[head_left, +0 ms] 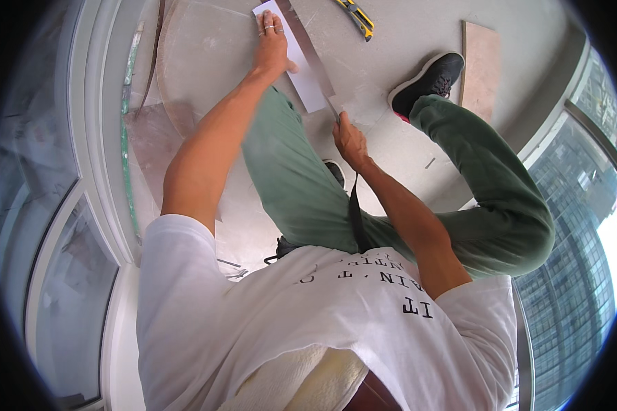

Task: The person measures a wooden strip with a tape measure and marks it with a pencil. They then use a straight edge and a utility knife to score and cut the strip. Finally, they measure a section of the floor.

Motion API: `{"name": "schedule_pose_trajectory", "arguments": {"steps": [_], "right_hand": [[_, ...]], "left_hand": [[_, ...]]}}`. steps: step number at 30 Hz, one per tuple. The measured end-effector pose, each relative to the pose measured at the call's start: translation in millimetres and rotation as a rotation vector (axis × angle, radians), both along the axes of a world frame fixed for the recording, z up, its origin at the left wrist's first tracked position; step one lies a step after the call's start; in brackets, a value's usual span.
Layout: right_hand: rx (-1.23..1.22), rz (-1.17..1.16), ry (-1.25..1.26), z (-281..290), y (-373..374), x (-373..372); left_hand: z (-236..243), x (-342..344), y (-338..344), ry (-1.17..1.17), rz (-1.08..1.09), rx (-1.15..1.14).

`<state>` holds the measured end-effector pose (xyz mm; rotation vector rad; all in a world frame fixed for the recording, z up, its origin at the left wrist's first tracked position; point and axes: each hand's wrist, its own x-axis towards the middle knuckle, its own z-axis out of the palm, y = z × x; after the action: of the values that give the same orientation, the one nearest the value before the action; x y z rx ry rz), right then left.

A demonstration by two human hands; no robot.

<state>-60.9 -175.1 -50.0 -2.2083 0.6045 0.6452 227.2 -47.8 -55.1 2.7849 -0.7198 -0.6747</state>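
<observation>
My left hand (273, 51) lies on a long white flat strip (307, 89) on the floor, fingers stretched forward and thumb out to the side. Along the right edge of that strip runs a thin brown strip (313, 51). Its near end comes up to my right hand (351, 142), whose closed fingers pinch it; the exact grip is partly hidden by the fingers. Farther off, a yellow and black utility knife (356, 17) rests on the floor, touched by neither hand.
My shoe (428, 82) stands right of the strips, beside a pinkish-brown board (480, 72). At the left, a green-stained long bar (127, 130) and a brown sheet (154, 140) lie near the window frame (92, 137). Curved glass (569, 198) bounds the right side.
</observation>
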Motion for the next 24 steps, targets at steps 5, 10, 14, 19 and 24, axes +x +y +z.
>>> {"name": "schedule_pose_trajectory", "arguments": {"steps": [5, 10, 14, 19, 24], "right_hand": [[0.022, -0.002, -0.129, -9, -2, -10], [-0.007, 0.008, -0.006, 14, -7, -45], [-0.003, -0.112, -0.219, 18, -12, 36], [-0.002, -0.088, -0.161, 17, -23, 164], [0.021, -0.016, -0.204, 9, -18, 230]], "left_hand": [[4, 2, -3, 0.101, -0.006, -0.006], [8, 0, -1, 0.108, -0.009, 0.017], [3, -1, -1, 0.102, 0.004, -0.009], [7, 1, -1, 0.095, 0.018, -0.015], [-4, 4, -3, 0.101, 0.050, 0.036]]}}
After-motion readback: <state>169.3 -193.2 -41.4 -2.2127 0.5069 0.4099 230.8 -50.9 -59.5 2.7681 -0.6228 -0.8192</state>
